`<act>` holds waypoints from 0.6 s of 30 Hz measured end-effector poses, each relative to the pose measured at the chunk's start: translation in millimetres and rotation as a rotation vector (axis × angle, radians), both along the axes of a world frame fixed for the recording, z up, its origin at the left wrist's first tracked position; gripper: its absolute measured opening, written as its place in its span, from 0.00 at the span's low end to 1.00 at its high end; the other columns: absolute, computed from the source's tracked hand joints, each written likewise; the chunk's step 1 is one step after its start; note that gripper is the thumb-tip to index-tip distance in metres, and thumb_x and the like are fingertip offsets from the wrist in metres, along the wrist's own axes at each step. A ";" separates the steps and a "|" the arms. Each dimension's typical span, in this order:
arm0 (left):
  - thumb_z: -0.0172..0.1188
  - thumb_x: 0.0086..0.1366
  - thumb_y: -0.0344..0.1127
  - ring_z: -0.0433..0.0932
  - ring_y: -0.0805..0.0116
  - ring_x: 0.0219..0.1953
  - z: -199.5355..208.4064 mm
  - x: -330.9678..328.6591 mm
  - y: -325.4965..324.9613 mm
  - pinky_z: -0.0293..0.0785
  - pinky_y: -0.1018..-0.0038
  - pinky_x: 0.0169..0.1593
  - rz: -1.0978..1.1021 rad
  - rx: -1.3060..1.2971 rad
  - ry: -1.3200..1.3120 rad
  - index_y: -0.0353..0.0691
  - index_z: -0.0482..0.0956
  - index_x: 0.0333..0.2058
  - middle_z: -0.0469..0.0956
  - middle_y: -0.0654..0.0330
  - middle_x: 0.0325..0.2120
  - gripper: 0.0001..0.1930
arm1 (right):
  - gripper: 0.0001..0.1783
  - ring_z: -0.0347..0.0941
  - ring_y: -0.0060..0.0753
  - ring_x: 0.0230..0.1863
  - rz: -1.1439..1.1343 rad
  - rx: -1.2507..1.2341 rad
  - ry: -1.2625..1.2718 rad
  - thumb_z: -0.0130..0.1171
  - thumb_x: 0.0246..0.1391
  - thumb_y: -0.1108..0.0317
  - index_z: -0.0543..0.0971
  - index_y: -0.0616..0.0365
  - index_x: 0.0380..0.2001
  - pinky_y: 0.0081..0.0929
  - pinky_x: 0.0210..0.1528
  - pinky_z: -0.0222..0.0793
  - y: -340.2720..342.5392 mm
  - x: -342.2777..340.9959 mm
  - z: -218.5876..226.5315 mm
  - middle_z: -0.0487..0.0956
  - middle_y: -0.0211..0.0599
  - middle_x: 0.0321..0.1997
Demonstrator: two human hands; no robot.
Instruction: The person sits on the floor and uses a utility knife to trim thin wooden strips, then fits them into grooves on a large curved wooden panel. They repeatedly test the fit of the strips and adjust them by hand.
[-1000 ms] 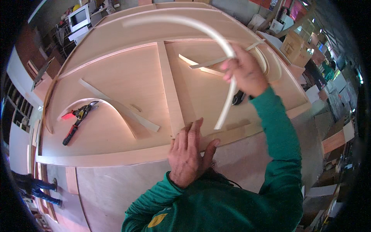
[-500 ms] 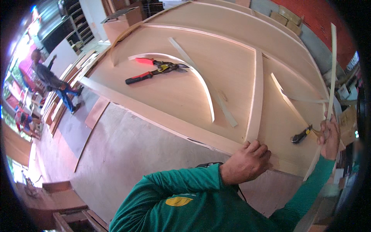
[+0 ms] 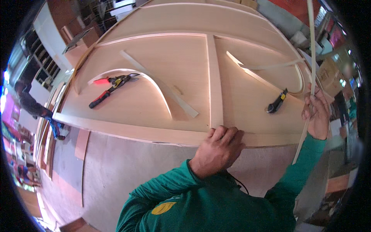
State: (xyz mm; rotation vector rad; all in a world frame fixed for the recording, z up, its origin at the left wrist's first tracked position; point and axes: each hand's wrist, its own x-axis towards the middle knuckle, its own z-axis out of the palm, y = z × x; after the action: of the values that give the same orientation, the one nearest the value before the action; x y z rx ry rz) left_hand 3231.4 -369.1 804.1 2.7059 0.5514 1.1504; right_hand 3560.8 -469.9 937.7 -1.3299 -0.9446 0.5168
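A large wooden panel (image 3: 154,135) with raised edging and a divider lies in front of me. My left hand (image 3: 220,149) is closed at its near rail, by the foot of the divider; what its fingers hold, if anything, is hidden. At the right, my right hand (image 3: 317,112) pinches a long thin wood strip (image 3: 312,46), which stands up past the top rim and runs down beside my forearm. Left of that hand, on the panel, lies a black and yellow utility knife (image 3: 276,102). Red-handled tin snips (image 3: 112,87) lie in the left section.
A curved strip (image 3: 156,87) and a straight strip (image 3: 176,98) lie by the snips. More bent strips (image 3: 264,79) lie in the right section. Beyond the left end, a person (image 3: 33,102) stands near stacked boards (image 3: 44,143). Cardboard boxes (image 3: 328,75) are at the right.
My view has turned right, so the panel and tools sit further left. The right hand still holds the strip, whose lower end now shows below the hand. The left hand stays at the near rail.
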 end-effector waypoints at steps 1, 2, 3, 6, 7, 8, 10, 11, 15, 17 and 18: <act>0.68 0.66 0.45 0.76 0.60 0.49 0.4 0.9 0.0 0.77 0.62 0.49 0.002 0.003 0.011 0.45 0.86 0.51 0.80 0.61 0.51 0.18 | 0.27 0.67 0.17 0.24 0.021 0.013 0.009 0.57 0.69 0.63 0.74 0.58 0.68 0.19 0.26 0.67 -6.0 0.7 0.7 0.74 0.27 0.37; 0.68 0.66 0.45 0.76 0.60 0.48 1.5 1.0 -0.3 0.77 0.63 0.49 0.015 0.007 0.020 0.45 0.86 0.52 0.80 0.61 0.51 0.18 | 0.28 0.67 0.16 0.23 0.006 0.053 0.022 0.56 0.70 0.64 0.73 0.59 0.70 0.18 0.25 0.67 -13.0 1.4 1.1 0.75 0.27 0.38; 0.69 0.66 0.45 0.76 0.60 0.48 2.7 1.6 -0.4 0.77 0.63 0.49 0.034 0.013 0.028 0.46 0.86 0.52 0.80 0.61 0.51 0.18 | 0.28 0.67 0.16 0.23 -0.027 0.064 -0.001 0.56 0.70 0.64 0.72 0.59 0.70 0.17 0.25 0.67 -20.0 3.6 -0.2 0.75 0.28 0.38; 0.71 0.64 0.43 0.78 0.59 0.47 11.2 2.4 -1.4 0.78 0.62 0.50 0.032 -0.004 0.037 0.44 0.86 0.52 0.81 0.59 0.51 0.19 | 0.28 0.69 0.13 0.25 -0.084 0.099 -0.007 0.57 0.70 0.64 0.71 0.59 0.71 0.16 0.24 0.66 -45.4 19.6 -8.1 0.74 0.28 0.38; 0.72 0.64 0.42 0.79 0.57 0.47 15.7 2.1 -1.5 0.79 0.62 0.50 -0.022 -0.069 -0.002 0.44 0.86 0.51 0.81 0.59 0.51 0.19 | 0.29 0.69 0.13 0.26 -0.166 0.133 0.006 0.57 0.71 0.64 0.71 0.59 0.71 0.15 0.24 0.66 -54.5 28.3 -12.9 0.74 0.28 0.38; 0.72 0.64 0.40 0.80 0.56 0.47 21.5 -0.5 -1.2 0.80 0.62 0.50 -0.060 -0.133 -0.042 0.43 0.86 0.51 0.82 0.58 0.51 0.18 | 0.29 0.69 0.12 0.26 -0.232 0.166 0.022 0.57 0.71 0.64 0.71 0.59 0.72 0.15 0.24 0.65 -63.0 38.4 -17.9 0.75 0.28 0.39; 0.73 0.63 0.36 0.81 0.54 0.46 34.8 -15.4 0.6 0.81 0.61 0.49 -0.068 -0.252 -0.119 0.42 0.86 0.51 0.82 0.56 0.50 0.18 | 0.29 0.67 0.12 0.26 -0.200 0.205 0.018 0.56 0.72 0.64 0.70 0.60 0.72 0.14 0.23 0.64 -76.1 61.5 -28.4 0.76 0.29 0.41; 0.74 0.62 0.35 0.82 0.53 0.46 42.0 -25.1 3.9 0.82 0.60 0.48 -0.059 -0.301 -0.164 0.41 0.86 0.50 0.83 0.55 0.49 0.17 | 0.27 0.65 0.11 0.25 -0.118 0.251 0.059 0.54 0.73 0.65 0.69 0.60 0.71 0.13 0.23 0.62 -84.8 72.4 -31.6 0.75 0.29 0.40; 0.73 0.65 0.34 0.85 0.53 0.39 57.9 -66.1 48.5 0.84 0.60 0.44 0.454 -0.142 -0.151 0.39 0.86 0.43 0.86 0.53 0.39 0.10 | 0.23 0.59 0.10 0.24 -0.094 0.273 -0.113 0.51 0.76 0.67 0.68 0.61 0.70 0.12 0.25 0.58 -106.4 109.8 -47.5 0.70 0.25 0.37; 0.70 0.69 0.43 0.86 0.50 0.34 57.4 -82.5 67.8 0.82 0.58 0.40 0.734 -0.165 -0.092 0.38 0.85 0.41 0.86 0.50 0.34 0.13 | 0.25 0.60 0.10 0.25 -0.090 0.276 0.025 0.50 0.76 0.68 0.67 0.60 0.72 0.12 0.27 0.58 -109.7 124.4 -53.5 0.71 0.25 0.38; 0.68 0.70 0.43 0.86 0.49 0.35 55.5 -90.0 73.4 0.81 0.56 0.39 0.801 -0.258 0.009 0.38 0.84 0.39 0.85 0.49 0.33 0.13 | 0.26 0.60 0.11 0.25 -0.080 0.307 0.124 0.51 0.76 0.68 0.67 0.61 0.72 0.12 0.28 0.59 -109.0 129.8 -56.9 0.72 0.25 0.39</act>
State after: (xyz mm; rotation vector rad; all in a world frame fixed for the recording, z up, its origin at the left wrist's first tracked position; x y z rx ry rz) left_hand 3141.4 -295.7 859.6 2.2922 1.7459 1.0850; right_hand 3690.6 -578.8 880.8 -1.0420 -0.8272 0.3711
